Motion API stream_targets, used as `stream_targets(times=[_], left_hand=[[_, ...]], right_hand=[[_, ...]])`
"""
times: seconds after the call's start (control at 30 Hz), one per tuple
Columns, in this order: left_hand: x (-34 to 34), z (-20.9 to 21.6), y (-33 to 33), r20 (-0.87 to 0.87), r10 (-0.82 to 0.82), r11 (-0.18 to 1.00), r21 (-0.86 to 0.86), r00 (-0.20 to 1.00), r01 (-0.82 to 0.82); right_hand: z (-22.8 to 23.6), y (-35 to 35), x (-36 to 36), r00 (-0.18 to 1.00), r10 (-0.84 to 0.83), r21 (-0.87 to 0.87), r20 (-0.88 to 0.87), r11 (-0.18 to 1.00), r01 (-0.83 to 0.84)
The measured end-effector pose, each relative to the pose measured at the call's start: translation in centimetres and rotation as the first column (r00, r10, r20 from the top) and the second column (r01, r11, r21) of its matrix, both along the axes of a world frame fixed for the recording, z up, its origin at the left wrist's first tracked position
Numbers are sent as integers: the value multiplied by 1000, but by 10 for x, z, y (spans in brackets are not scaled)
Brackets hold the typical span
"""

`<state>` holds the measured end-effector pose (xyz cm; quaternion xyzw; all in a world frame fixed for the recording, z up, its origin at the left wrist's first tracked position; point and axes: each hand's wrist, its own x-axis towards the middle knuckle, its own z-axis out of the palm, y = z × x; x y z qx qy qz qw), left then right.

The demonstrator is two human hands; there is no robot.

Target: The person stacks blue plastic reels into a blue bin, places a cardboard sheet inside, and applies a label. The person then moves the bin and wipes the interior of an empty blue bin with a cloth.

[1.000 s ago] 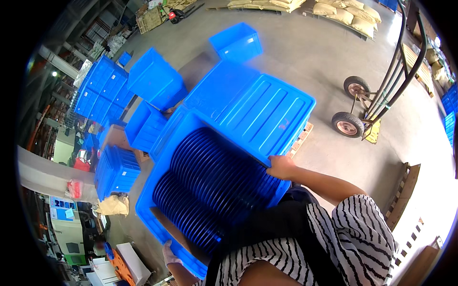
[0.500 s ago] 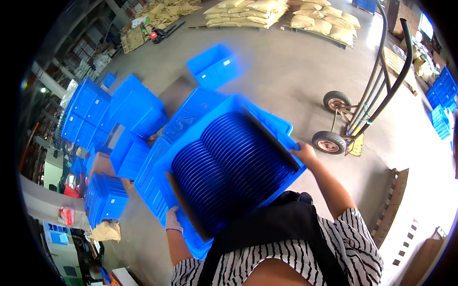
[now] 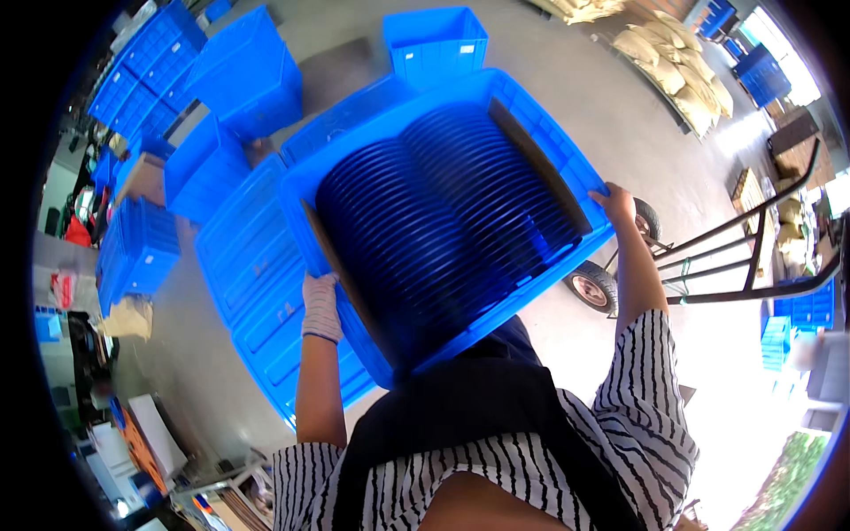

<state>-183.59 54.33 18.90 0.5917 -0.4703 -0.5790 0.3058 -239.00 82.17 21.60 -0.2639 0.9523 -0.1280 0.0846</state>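
Note:
I hold a blue plastic crate [image 3: 537, 129] up against my chest, lifted off the floor. Two rows of dark blue discs [image 3: 443, 221] stand on edge inside it, with brown cardboard sheets at both ends. My left hand [image 3: 320, 305], in a white glove, grips the crate's left end. On the opposite end, my bare right hand [image 3: 617, 205] clasps the rim. Both forearms reach up from a striped shirt.
Flat blue crates or lids [image 3: 257, 274] lie on the concrete floor under the lifted crate. More blue crates [image 3: 243, 66] stand at upper left, one open crate [image 3: 436, 40] ahead. A hand truck [image 3: 708, 257] is at right, piled sacks [image 3: 660, 53] beyond.
The crate has risen from the stack and come closer to my chest, and my view has swung left to right; the hand truck now sits close beside my right arm.

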Motion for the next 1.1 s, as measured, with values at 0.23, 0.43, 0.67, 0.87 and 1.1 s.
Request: stream_targets(times=[0.23, 0.43, 0.67, 0.87, 1.1], left_hand=[[-33, 5, -13, 58, 47, 995, 87, 997, -52], [-47, 52, 52, -258, -20, 995, 87, 966, 43], [-23, 39, 70, -41, 102, 991, 85, 994, -99], [0, -14, 49, 832, 250, 919, -365, 496, 149], [3, -11, 44, 910, 218, 953, -277, 353, 125]], right_hand=[[-15, -42, -65, 971, 230, -68, 65, 972, -226], [-15, -30, -47, 977, 190, -97, 93, 979, -181], [-25, -14, -14, 976, 202, -237, 79, 955, -178], [-13, -21, -14, 984, 137, -278, 109, 955, -102], [-7, -8, 7, 983, 90, -280, 160, 959, -42]])
